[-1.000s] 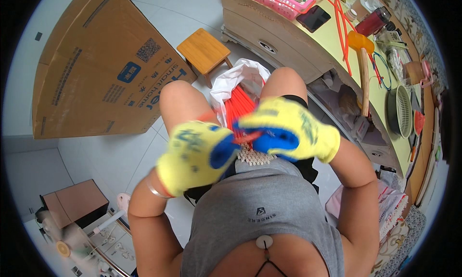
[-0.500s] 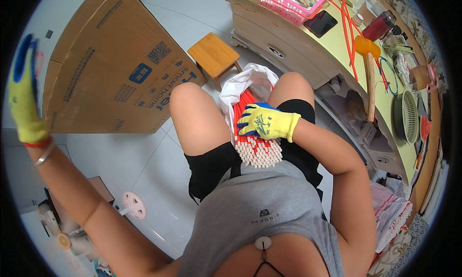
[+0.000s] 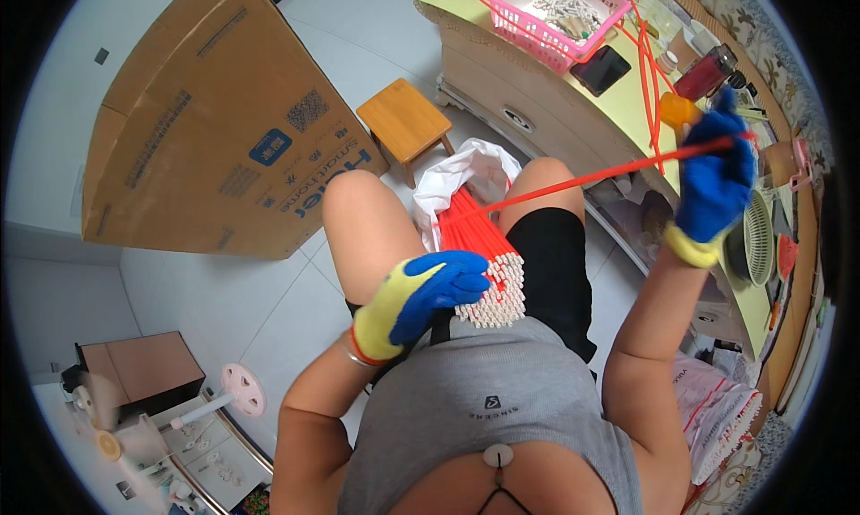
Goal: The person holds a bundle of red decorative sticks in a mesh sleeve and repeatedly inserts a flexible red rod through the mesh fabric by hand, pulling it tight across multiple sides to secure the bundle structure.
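A thick bundle of thin red tubes (image 3: 477, 228) with white tips (image 3: 493, 304) lies between my thighs, its far part inside a white plastic bag (image 3: 448, 179). My right hand (image 3: 717, 175), in a yellow and blue glove, is raised over the table's edge and closed around one long red tube (image 3: 591, 175). That tube slants down leftward to the bundle, where its lower end merges with the others. My left hand (image 3: 430, 300), gloved alike, rests by the left side of the white tips. Its fingers stretch out side by side towards them, with no tube visible in them.
A large cardboard box (image 3: 215, 139) stands at left, beside a wooden stool (image 3: 405, 119). On the pale green table (image 3: 627, 94) at right are a pink basket (image 3: 560, 45) of small white pieces, a phone (image 3: 601, 70), an orange mallet head (image 3: 678, 110) and a green strainer (image 3: 760, 237).
My left hand has come from the far left down to the bundle's white tips. The right hand has left the bundle, rising rightward with a red tube drawn taut across.
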Demonstrator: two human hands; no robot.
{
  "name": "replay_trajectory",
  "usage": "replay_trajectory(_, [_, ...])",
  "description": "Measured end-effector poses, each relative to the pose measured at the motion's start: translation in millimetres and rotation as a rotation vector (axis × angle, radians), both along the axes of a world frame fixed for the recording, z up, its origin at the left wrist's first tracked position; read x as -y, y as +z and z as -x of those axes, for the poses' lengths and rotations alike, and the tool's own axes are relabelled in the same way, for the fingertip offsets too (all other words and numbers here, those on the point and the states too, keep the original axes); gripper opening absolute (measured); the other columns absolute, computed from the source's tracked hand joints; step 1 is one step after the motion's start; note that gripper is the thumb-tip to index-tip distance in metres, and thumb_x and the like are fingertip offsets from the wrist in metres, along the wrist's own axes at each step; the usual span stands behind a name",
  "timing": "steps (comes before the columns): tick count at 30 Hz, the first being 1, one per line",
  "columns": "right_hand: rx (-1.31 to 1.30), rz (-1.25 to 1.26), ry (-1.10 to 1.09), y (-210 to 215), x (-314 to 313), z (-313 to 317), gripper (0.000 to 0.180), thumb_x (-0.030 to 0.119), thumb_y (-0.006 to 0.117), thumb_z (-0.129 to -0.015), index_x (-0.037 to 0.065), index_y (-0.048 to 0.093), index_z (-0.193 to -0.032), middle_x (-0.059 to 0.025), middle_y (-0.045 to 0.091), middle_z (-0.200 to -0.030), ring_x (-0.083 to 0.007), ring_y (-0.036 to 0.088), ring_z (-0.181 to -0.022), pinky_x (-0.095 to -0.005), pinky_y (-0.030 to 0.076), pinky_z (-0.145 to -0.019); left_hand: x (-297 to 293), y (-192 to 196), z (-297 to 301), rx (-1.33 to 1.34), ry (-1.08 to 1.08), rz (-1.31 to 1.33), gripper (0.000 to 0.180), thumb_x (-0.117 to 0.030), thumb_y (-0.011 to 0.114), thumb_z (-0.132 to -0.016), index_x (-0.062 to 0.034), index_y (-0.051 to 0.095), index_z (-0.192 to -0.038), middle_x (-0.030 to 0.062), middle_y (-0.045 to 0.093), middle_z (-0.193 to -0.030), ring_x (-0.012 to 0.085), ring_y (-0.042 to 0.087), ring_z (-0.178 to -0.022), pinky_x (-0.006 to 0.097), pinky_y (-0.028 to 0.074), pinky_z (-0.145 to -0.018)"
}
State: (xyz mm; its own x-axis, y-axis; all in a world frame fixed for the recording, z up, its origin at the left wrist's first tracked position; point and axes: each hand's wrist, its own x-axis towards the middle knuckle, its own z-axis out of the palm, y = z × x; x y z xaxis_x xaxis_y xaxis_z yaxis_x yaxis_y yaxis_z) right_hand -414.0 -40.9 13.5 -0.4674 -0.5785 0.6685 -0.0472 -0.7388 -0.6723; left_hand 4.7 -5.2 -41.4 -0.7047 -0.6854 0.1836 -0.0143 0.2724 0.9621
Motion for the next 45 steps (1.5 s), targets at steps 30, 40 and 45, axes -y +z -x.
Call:
replay_trajectory(30, [-1.067,-0.414,0.622,37.7,-63.9,-133.2,0.021,0.017,0.077,-0.077,0.007,0.073,-0.095,-0.0126,0.071,-0.088,-0.0357,0.067,-0.080,-0.0418,0.054,-0.072,7.2,69.5,-17.3,0.206,0.013,0.394,0.022,-0.015,0.082,-0.075,-0.0122,0.075,-0.095,0.0074,0.074,-0.090,0.0281,0.070,-0.079,0.035,0.056,-0.072])
replay_trajectory(40, [-1.312,-0.362,0.461,18.6,-68.4,-151.4,0.022,0.019,0.071,-0.077,0.011,0.069,-0.097,-0.0084,0.064,-0.072,-0.0298,0.064,-0.064,-0.0384,0.051,-0.061,-3.1,56.7,5.9,0.332,0.112,0.462,0.014,-0.021,0.081,-0.077,-0.0127,0.071,-0.083,0.0069,0.068,-0.073,0.0274,0.066,-0.065,0.037,0.052,-0.060])
replay_trajectory(45, [-1.362,-0.434,0.526,21.2,-65.3,-151.7,0.015,0.022,0.069,-0.080,0.013,0.065,-0.091,-0.0069,0.060,-0.067,-0.0281,0.063,-0.059,-0.0381,0.048,-0.056,-6.2,49.4,8.7,0.380,0.100,0.446,0.014,-0.020,0.080,-0.078,-0.0113,0.071,-0.085,0.0068,0.068,-0.076,0.0279,0.066,-0.067,0.037,0.051,-0.060])
